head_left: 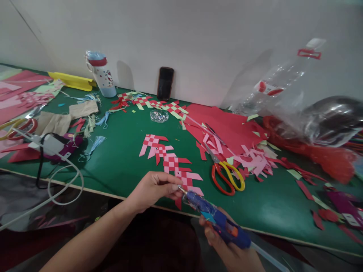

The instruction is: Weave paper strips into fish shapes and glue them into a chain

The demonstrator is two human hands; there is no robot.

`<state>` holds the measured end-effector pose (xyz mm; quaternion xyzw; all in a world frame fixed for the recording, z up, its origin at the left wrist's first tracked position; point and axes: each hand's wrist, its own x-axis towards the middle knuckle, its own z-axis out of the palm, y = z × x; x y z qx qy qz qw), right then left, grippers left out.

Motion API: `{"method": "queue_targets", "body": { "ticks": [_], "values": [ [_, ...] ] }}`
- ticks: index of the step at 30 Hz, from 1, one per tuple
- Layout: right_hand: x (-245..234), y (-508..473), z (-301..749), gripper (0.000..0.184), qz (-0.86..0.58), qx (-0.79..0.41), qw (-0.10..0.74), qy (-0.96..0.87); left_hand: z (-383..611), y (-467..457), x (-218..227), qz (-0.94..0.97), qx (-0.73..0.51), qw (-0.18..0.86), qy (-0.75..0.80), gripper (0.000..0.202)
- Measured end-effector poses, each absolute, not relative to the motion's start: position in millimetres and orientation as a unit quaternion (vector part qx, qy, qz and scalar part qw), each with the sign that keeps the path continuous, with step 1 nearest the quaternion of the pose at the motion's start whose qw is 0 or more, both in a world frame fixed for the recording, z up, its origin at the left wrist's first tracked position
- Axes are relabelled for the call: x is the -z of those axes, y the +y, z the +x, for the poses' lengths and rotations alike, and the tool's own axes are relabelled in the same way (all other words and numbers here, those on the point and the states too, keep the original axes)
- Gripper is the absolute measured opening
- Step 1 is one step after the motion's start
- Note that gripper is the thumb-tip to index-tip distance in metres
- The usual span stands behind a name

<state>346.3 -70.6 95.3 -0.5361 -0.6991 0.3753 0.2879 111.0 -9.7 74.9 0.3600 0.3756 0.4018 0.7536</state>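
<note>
My right hand (217, 240) grips a blue hot glue gun (217, 217), a clear glue stick (269, 258) poking from its back. The metal nozzle points up and left, right against the fingertips of my left hand (155, 187). Those fingers are pinched together, and whatever they hold is too small to make out. Just beyond them, several woven pink and red paper fish (171, 163) lie in a slanting row on the green table (121, 158). Small eyes show on some of them. The lowest fish is partly hidden by my left hand.
Red-and-yellow scissors (224, 173) lie beside red paper (218, 124) and pink scraps. Behind are a dish of googly eyes (159, 116), a phone (165, 83), a bottle (102, 75) and green-red woven fish (172, 108). A white cable (79, 173) hangs over the left edge.
</note>
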Motion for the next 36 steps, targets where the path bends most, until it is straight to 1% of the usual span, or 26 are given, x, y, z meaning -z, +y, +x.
{"method": "queue_targets", "body": {
  "ticks": [8,14,23,29,36],
  "values": [
    [-89.8,-72.5,342.9,0.023,-0.538,-0.375,0.312,-0.688,110.7,-9.2,-71.7,0.321,-0.400,0.786,0.345,0.021],
    [-84.4,-77.9,338.7,0.025,-0.546,-0.397,0.359,-0.645,111.5,-10.8,-68.0,0.317,-0.400,0.795,0.328,0.018],
    [-79.6,-82.0,337.2,0.030,-0.563,-0.363,0.362,-0.648,112.4,-13.8,-68.9,0.314,-0.406,0.792,0.330,0.018],
    [-78.8,-81.0,339.6,0.023,-0.555,-0.320,0.344,-0.687,112.2,-13.5,-67.7,0.312,-0.410,0.792,0.327,0.017],
    [-76.9,-79.9,340.1,0.024,-0.556,-0.281,0.345,-0.702,112.3,-13.5,-66.9,0.315,-0.408,0.789,0.335,0.020]
  ]
}}
